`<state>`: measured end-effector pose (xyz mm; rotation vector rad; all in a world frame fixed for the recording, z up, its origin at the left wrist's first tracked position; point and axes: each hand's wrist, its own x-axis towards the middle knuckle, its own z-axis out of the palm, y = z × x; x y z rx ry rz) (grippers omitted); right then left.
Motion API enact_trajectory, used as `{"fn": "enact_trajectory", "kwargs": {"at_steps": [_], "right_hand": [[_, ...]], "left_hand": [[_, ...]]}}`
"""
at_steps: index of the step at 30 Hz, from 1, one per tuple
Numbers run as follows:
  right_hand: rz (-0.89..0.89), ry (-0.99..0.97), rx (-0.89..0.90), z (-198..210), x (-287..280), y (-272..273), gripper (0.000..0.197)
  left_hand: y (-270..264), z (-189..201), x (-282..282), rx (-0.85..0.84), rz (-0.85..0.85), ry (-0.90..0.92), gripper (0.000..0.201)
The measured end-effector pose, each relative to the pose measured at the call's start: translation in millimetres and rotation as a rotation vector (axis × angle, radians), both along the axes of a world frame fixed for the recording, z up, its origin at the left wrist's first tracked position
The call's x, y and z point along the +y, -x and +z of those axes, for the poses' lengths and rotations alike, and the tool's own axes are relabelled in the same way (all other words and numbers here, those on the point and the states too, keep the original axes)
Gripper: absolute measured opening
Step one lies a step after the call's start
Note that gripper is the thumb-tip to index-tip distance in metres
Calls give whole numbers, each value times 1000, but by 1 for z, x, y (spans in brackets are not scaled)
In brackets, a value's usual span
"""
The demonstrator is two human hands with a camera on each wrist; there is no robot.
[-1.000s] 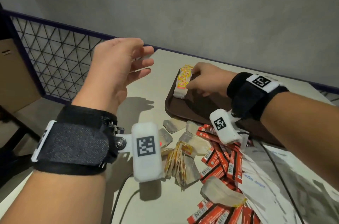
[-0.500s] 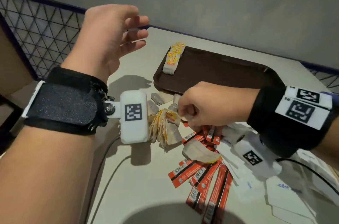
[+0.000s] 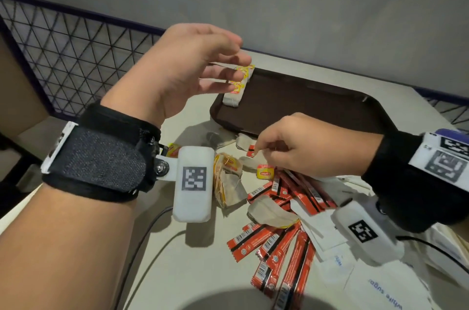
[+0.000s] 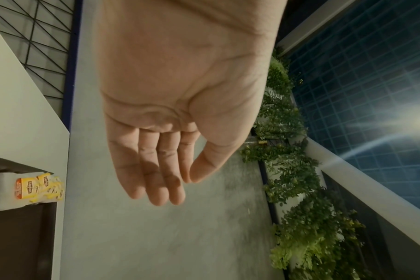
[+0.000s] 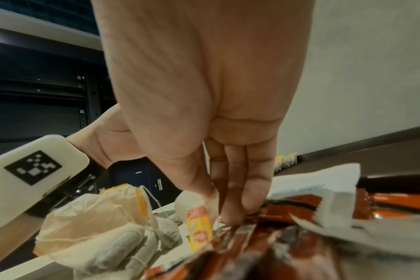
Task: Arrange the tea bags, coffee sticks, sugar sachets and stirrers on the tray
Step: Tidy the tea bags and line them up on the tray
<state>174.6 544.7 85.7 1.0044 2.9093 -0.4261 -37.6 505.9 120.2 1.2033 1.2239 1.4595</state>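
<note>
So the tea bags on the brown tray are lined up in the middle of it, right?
Not quite. The head view shows the row of tea bags lined up along the left edge of the brown tray, not the middle; the tray's middle is bare.

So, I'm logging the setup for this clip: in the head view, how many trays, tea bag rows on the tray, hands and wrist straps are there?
Brown plastic tray: 1
Row of yellow-tagged white tea bags on it: 1
Bare hands: 2 (left, right)
Black fabric wrist straps: 2 (left, right)
Total: 6
</note>
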Motion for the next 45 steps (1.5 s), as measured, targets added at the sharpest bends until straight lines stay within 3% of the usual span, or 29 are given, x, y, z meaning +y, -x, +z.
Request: {"fn": "enact_trajectory", "kwargs": {"at_steps": [3, 10, 14, 17, 19, 23, 26, 35, 39, 45], "right_hand": [[-51, 78, 60, 1, 3, -2, 21], [-172, 398, 447, 31, 3, -3, 25], [-188, 556, 736, 48, 1, -9, 31], [-229, 562, 883, 56, 1, -14, 35], [-254, 555, 945, 57, 2, -15, 36], [-258, 616, 1057, 55, 1, -16, 44], [-213, 585, 1029, 53, -1, -18, 56], [-207, 383, 942, 65, -5, -31, 43], [-208, 313, 934, 67, -11, -28, 32], [-322, 311, 1137, 57, -12, -17, 3]], "left_hand": [[-3, -1, 0, 23, -22, 23, 11], [-6, -3, 1, 133, -96, 76, 10], [-12, -7, -1, 151, -259, 145, 30], [-16, -9, -3, 60, -438, 142, 47], [-21, -7, -5, 39, -459, 103, 54], [-29, -3, -7, 4, -350, 8, 42], [-32, -4, -5, -23, -266, -33, 33], [-44, -5, -7, 33, -278, -43, 33], [-52, -4, -8, -28, -162, -129, 16], [-55, -3, -4, -174, 93, -226, 15]]}}
